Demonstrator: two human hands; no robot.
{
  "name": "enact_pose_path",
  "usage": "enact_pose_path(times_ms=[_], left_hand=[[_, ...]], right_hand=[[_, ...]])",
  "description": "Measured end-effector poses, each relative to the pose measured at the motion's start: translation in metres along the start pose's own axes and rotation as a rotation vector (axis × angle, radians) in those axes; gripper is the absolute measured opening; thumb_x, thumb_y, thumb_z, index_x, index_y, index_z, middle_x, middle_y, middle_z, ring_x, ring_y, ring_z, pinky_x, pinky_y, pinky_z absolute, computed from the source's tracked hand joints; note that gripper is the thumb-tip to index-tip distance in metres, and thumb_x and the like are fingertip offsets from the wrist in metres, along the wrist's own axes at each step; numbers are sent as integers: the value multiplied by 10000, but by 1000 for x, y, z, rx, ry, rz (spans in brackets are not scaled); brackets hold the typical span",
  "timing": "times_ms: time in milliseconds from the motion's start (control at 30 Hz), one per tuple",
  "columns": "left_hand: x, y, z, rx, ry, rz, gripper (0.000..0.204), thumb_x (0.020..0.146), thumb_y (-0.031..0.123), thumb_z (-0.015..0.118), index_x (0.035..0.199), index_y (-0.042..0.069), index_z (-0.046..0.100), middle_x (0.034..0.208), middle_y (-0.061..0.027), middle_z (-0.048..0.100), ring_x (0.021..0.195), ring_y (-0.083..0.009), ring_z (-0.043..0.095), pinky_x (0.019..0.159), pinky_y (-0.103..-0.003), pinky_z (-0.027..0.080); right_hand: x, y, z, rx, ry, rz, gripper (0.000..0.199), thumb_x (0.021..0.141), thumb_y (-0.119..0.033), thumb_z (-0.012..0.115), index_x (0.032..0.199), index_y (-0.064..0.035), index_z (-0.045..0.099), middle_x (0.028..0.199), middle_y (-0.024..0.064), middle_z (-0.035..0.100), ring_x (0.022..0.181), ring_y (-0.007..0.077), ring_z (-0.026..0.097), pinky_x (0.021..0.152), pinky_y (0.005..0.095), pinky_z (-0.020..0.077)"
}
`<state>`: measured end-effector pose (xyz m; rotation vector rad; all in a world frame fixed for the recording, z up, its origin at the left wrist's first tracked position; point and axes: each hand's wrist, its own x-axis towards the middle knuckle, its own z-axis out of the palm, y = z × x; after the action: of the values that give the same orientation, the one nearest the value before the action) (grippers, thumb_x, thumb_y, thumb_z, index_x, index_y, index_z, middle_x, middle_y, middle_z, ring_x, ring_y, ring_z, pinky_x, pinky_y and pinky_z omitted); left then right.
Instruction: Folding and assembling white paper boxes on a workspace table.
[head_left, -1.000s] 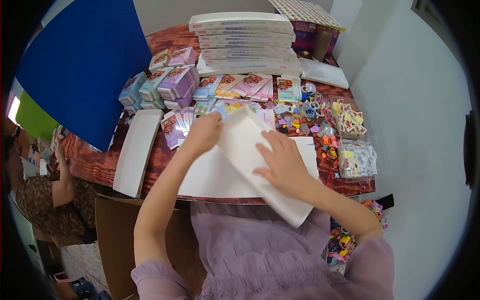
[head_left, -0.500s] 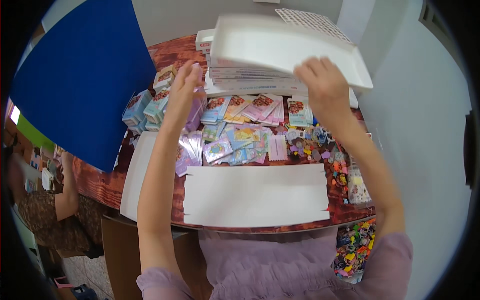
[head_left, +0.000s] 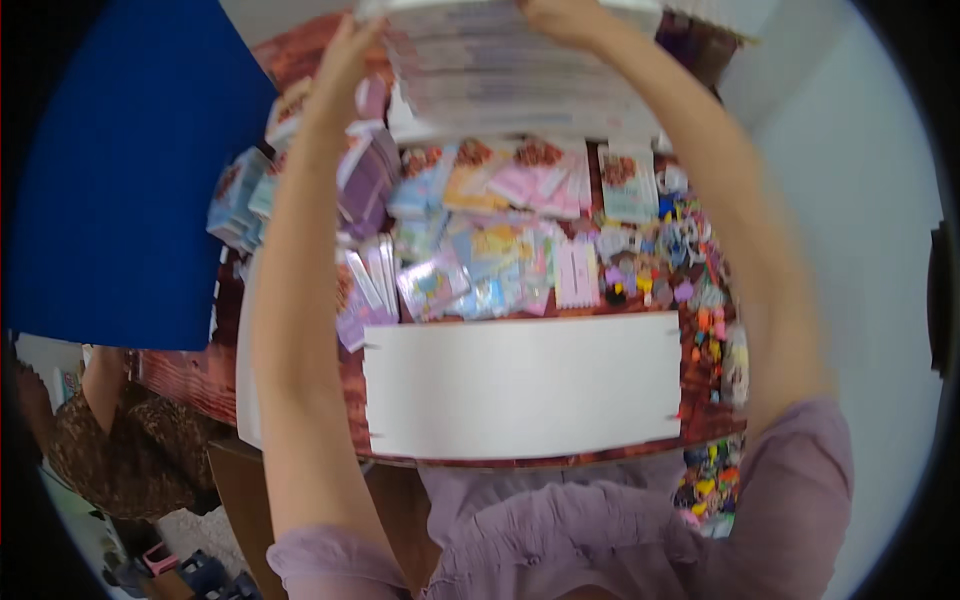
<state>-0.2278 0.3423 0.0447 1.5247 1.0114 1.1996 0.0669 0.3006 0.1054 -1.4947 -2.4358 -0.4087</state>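
White flat boxes stand in a tall stack (head_left: 510, 75) at the far side of the worktop (head_left: 200, 370), and both hands reach up to its top. The left hand (head_left: 345, 55) lies against the stack's left edge, fingers spread; the right hand (head_left: 560, 15) rests on the top box, though I cannot tell its grip. Near the person lies a white flat card sheet (head_left: 520, 385), with colourful packets (head_left: 480, 250) between it and the stack.
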Motion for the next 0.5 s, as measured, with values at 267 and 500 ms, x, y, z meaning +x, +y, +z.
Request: enact_pose_path(times_ms=[267, 500], left_hand=[[-236, 5, 51, 724, -301, 225, 572, 896, 95, 708, 1420, 31, 488, 1357, -208, 582, 1262, -346, 577, 1068, -397, 444], [-444, -9, 104, 729, -897, 329, 656, 824, 159, 745, 1431, 88, 506, 1511, -191, 433, 1406, -394, 404, 1165, -515, 331]], right_hand=[[-181, -45, -31, 105, 373, -56, 229, 868, -132, 598, 1054, -16, 662, 998, 173, 653, 1027, 368, 605, 886, 484, 475], [-416, -189, -25, 481, -538, -67, 389, 775, -144, 727, 1127, -14, 624, 1161, 143, 610, 1071, 313, 572, 860, 420, 498]])
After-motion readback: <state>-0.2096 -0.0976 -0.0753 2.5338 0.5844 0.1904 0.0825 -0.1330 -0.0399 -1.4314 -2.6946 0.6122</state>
